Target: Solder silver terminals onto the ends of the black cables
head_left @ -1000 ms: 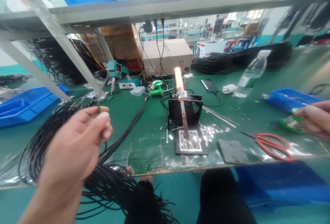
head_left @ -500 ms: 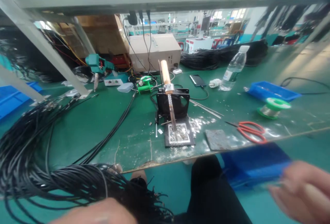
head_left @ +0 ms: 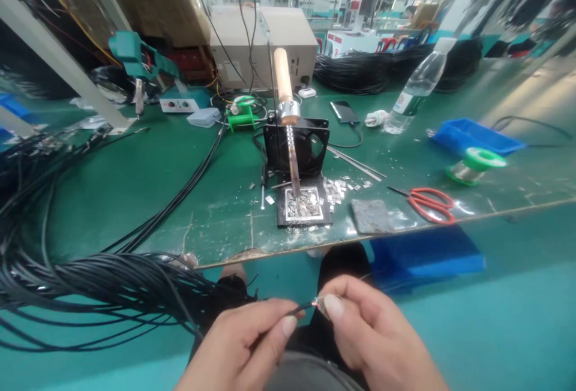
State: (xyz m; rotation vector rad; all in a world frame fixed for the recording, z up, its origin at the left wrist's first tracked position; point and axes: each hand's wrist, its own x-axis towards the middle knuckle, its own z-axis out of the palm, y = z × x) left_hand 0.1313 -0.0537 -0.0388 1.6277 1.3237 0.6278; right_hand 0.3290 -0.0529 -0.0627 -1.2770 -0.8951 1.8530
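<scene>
Between my hands, in front of the table edge, a black cable (head_left: pixel 300 308) ends in stripped, shiny strands. My left hand (head_left: pixel 252 340) is closed, pinching the cable just behind its stripped end. With thumb and forefinger, my right hand (head_left: pixel 360 322) pinches that bare end; its fingers hide most of the tip. Beyond them on the table, a soldering iron (head_left: pixel 284 82) with a wooden handle leans tip-down over a tray of metal bits (head_left: pixel 303 204). A black fan (head_left: pixel 297 146) stands behind the iron's tip.
A bundle of black cables (head_left: pixel 130 283) hangs over the front edge at left. Red-handled scissors (head_left: pixel 429 204), a grey pad (head_left: pixel 371 216), a solder spool (head_left: pixel 474 166), a blue tray (head_left: pixel 477 136) and a water bottle (head_left: pixel 418 88) are at right. A blue bin (head_left: pixel 427 256) sits below the edge.
Both hands have come together in front of me, the right moving in from the far right and the left rising from the bottom edge. The view has tilted lower.
</scene>
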